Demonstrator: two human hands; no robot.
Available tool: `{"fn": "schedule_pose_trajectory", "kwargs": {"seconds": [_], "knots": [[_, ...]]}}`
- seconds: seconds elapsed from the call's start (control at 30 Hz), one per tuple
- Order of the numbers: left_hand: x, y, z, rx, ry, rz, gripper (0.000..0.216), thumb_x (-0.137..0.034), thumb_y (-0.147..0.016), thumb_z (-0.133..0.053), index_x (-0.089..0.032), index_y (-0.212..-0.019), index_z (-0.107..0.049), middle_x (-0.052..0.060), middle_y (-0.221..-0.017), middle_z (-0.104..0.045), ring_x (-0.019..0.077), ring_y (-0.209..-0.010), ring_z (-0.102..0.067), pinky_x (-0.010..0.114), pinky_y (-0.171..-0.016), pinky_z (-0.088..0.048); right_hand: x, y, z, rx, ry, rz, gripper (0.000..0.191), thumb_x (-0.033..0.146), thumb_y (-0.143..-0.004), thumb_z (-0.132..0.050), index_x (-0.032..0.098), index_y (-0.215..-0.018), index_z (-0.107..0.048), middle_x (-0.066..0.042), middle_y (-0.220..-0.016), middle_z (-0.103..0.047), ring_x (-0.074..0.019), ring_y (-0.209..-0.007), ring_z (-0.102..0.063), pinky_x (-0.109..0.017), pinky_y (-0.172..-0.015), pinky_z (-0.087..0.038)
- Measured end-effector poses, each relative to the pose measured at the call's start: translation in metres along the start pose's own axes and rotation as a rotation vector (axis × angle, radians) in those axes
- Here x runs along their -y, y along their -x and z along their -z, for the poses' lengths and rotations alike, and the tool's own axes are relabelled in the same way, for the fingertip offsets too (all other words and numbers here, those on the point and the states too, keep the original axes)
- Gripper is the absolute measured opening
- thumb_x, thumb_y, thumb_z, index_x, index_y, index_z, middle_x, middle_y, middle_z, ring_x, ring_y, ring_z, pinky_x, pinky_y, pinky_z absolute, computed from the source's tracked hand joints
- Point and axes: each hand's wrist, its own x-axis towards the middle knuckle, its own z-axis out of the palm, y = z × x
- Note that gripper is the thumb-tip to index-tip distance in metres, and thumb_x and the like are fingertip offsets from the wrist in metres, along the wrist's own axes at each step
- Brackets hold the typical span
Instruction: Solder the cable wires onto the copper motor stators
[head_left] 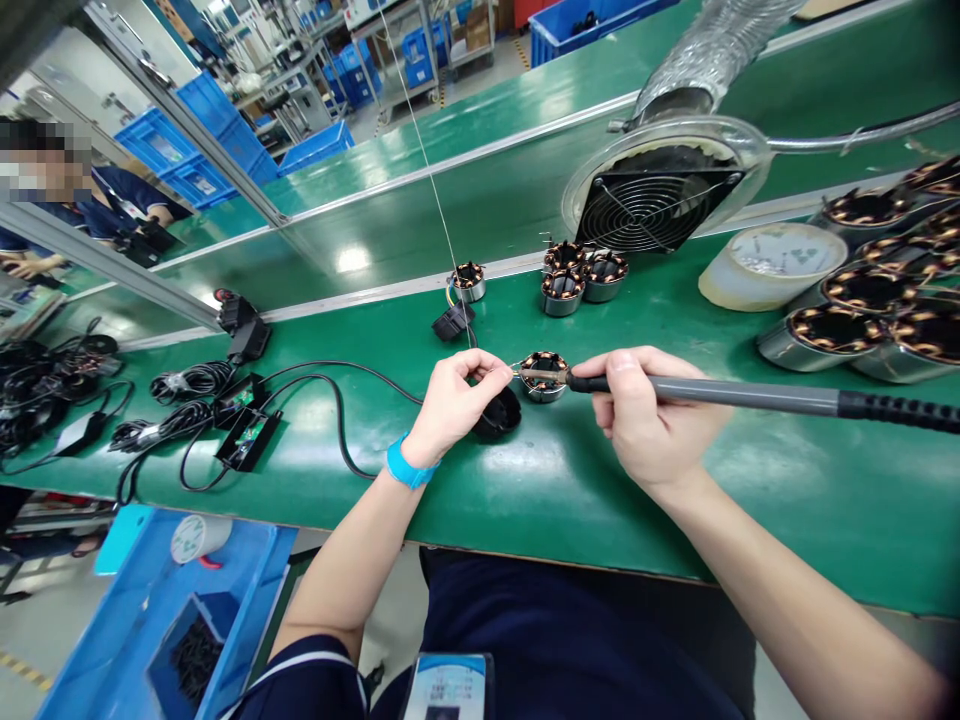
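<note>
My right hand [660,415] is closed round the grey handle of a soldering iron [750,395]. Its tip reaches left over a motor stator [546,394] with copper windings, which sits on the green bench. At the stator's left edge, my left hand [466,392] pinches the end of a thin solder wire [431,180] that runs down from above. Partly hidden behind my left fingers is a round black housing [501,412] with a black cable. Farther back, another stator [469,280] with coloured leads stands beside a black part [453,322].
Three stators [562,292] stand together before a black fan grille [645,208] with a foil duct [712,50]. On the right are several larger stators [836,330] and a tape roll [780,255]. Coiled cables [191,382] lie left. A co-worker [112,200] sits across.
</note>
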Motion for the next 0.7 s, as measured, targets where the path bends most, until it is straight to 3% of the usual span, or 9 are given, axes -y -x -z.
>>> {"fn": "schedule_pose_trajectory", "kwargs": {"seconds": [0.23, 0.43, 0.7], "knots": [[0.0011, -0.0005, 0.0, 0.001, -0.013, -0.009, 0.022, -0.037, -0.084, -0.07, -0.016, -0.078, -0.07, 0.003, -0.079, -0.065, 0.0147, -0.076, -0.055, 0.027, -0.072, -0.045, 0.0029, -0.0026, -0.0017, -0.021, -0.029, -0.019, 0.035, 0.041, -0.101, -0.057, 0.021, -0.079, -0.073, 0.005, -0.042, -0.049, -0.0105, -0.031, -0.043, -0.026, -0.035, -0.036], [0.001, -0.0001, -0.0006, -0.002, -0.013, -0.009, 0.021, -0.036, -0.084, -0.07, -0.016, -0.078, -0.07, 0.003, -0.078, -0.065, 0.0145, -0.075, -0.055, 0.027, -0.072, -0.045, 0.0066, -0.0052, -0.0031, -0.119, -0.069, 0.009, 0.031, 0.035, -0.1, -0.058, 0.02, -0.078, -0.074, 0.004, -0.044, -0.05, -0.0098, -0.032, -0.043, -0.024, -0.032, -0.03], [0.0007, 0.0, -0.0002, -0.003, 0.002, 0.002, 0.021, -0.036, -0.083, -0.071, -0.016, -0.077, -0.07, 0.003, -0.078, -0.065, 0.0145, -0.075, -0.054, 0.027, -0.071, -0.044, 0.0064, -0.0046, -0.0036, -0.133, -0.057, 0.013, 0.032, 0.036, -0.1, -0.059, 0.019, -0.077, -0.074, 0.004, -0.043, -0.049, -0.0097, -0.032, -0.042, -0.024, -0.033, -0.031]]}}
